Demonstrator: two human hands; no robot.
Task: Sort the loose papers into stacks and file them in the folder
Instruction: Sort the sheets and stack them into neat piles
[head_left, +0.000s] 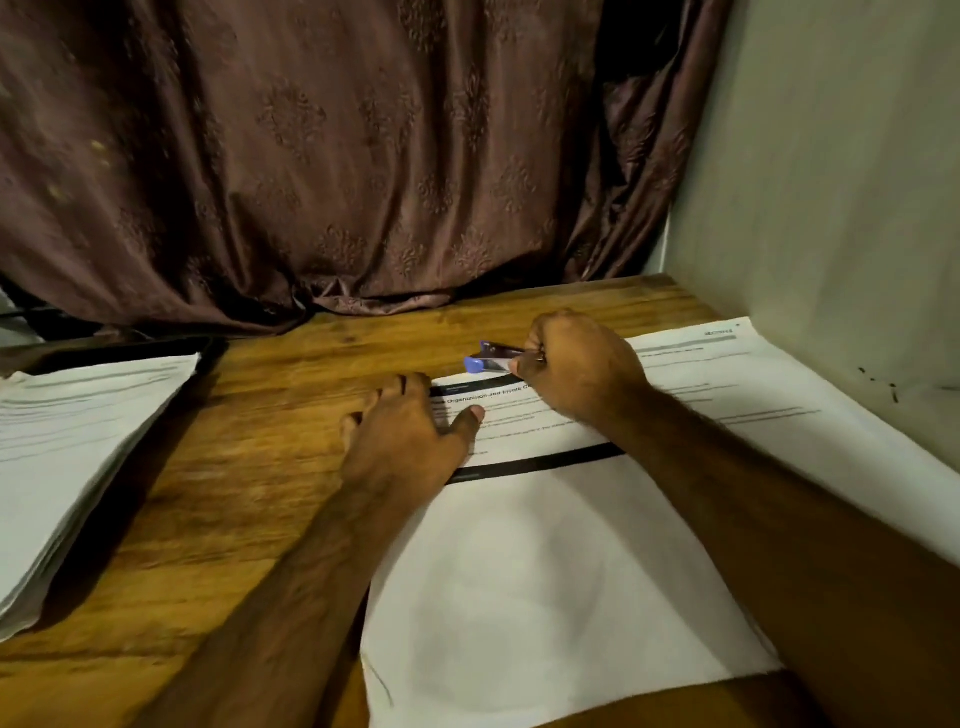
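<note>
A white printed sheet (545, 561) with black bars lies in front of me on the wooden table (218, 493). My left hand (410, 431) presses flat on its upper left corner, fingers spread. Over the sheet's top edge, my right hand (576, 364) grips a small blue stapler (488, 358) with its jaw pointing left. A second printed sheet (769, 384) lies to the right, partly under my right forearm. At the left edge sits a thick stack of papers (72, 452). No folder is visible.
A brown patterned curtain (322, 156) hangs along the table's far edge. A pale wall (841, 197) borders the table on the right. Bare wood shows between the left stack and the centre sheet.
</note>
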